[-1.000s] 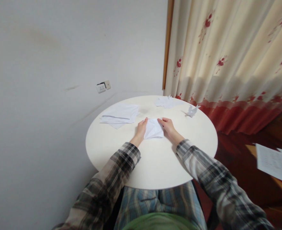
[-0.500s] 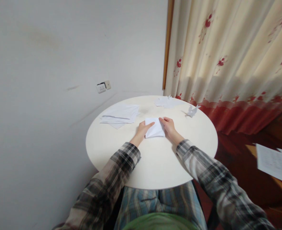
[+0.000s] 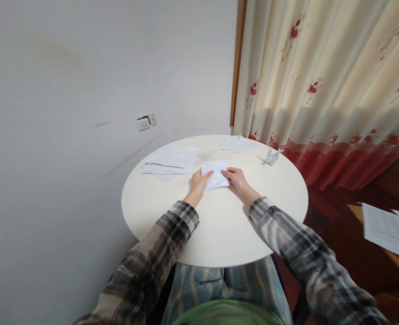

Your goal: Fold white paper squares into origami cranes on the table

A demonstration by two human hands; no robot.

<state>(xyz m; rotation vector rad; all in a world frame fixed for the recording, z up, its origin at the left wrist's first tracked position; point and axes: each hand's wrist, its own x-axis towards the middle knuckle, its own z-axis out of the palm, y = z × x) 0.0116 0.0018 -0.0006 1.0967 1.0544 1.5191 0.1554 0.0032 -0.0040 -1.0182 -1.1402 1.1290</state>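
Note:
Between my hands is a small folded sheet of white paper [image 3: 216, 180], roughly square, over the middle of the round white table [image 3: 220, 239]. My left hand [image 3: 199, 182] grips its left edge, thumb on top and the other fingers beneath. On the opposite side my right hand [image 3: 236, 177] pinches the right edge between thumb and fingers. The fingers under the paper are hidden. Whether the paper rests on the table or is held just above it, I cannot tell.
A stack of white paper sheets [image 3: 170, 160] lies at the table's back left. More paper [image 3: 235, 144] is at the back, and a folded paper figure [image 3: 272, 156] stands at the back right. Written sheets [image 3: 387, 228] lie on a wooden surface at far right.
The folded paper has shifted slightly left and away from me, and it is turned a little. My right thumb has moved left along with its edge.

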